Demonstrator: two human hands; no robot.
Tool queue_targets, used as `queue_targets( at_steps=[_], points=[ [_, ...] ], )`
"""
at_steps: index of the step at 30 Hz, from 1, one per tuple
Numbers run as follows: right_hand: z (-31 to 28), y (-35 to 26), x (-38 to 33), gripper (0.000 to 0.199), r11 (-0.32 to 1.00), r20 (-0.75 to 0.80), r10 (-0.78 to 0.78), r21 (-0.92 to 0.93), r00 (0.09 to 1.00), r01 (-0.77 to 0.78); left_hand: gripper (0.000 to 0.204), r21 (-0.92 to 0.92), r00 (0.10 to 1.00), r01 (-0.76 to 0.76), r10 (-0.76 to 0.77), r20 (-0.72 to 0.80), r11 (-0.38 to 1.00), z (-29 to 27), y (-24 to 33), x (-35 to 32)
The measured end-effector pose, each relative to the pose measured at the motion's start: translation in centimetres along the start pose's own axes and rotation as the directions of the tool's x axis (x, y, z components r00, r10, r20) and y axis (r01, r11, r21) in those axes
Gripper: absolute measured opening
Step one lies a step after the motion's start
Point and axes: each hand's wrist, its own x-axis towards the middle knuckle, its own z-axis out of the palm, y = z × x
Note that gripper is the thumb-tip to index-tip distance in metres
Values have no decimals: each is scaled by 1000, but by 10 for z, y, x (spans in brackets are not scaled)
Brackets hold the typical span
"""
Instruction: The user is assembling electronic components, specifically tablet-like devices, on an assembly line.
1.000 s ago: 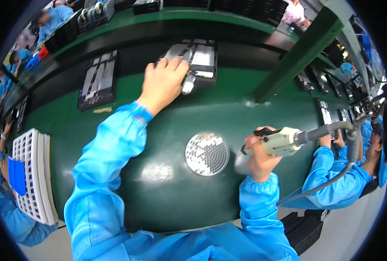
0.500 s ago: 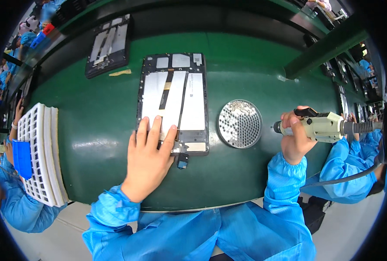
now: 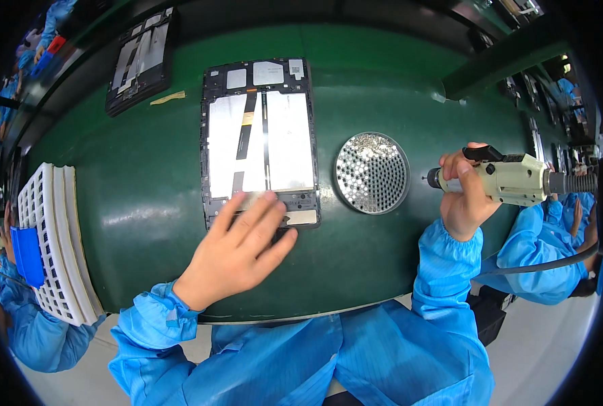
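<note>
An opened tablet (image 3: 291, 142) lies flat on the green bench, its silvery battery pack and dark flat cables exposed. My left hand (image 3: 237, 254) rests over its lower edge with fingers stretched out, hiding part of that edge. To the right, my right hand (image 3: 465, 193) is wrapped round a pale electric screwdriver (image 3: 518, 181), held sideways with its bit pointing left. Between the tablet and the screwdriver sits a round metal screw tray (image 3: 372, 173), full of small holes, with loose screws gathered at its far side.
Further back at left stands a stack of opened tablets (image 3: 139, 64), with a yellowish strip (image 3: 168, 98) beside it. White foam trays (image 3: 57, 237) with a blue piece (image 3: 28, 257) lean at the left edge. A green post (image 3: 504, 68) rises at back right; a screwdriver cable (image 3: 545, 262) trails below. Co-workers sit both sides.
My left hand has turned and slid toward the tablet's lower right, its fingers now slanting. A small dark piece at the tablet's lower edge is no longer visible. The right hand still grips the screwdriver.
</note>
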Motion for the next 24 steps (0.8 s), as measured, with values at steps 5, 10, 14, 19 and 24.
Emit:
queue_targets(
  at_steps=[5, 10, 14, 19, 24],
  points=[
    [0, 2, 0, 27, 1000, -11, 10, -13, 1000, -10, 25, -235, 984, -180, 174, -49, 955, 7, -4, 7],
    [0, 3, -1, 27, 999, -14, 18, -30, 1000, -19, 23, -348, 969, -114, 26, -247, 930, 25, -4, 24],
    [1, 4, -2, 27, 999, -12, 21, -42, 1000, -21, 23, -303, 970, -119, 46, -239, 946, 22, -7, 31],
    [3, 2, -2, 28, 999, -8, 23, -43, 1000, -23, 22, -352, 962, -155, 60, -268, 923, 24, -4, 31],
    [1, 4, -2, 28, 999, -5, 17, -50, 1000, -17, 25, -385, 968, -192, 111, -224, 903, 22, -14, 32]
  ],
)
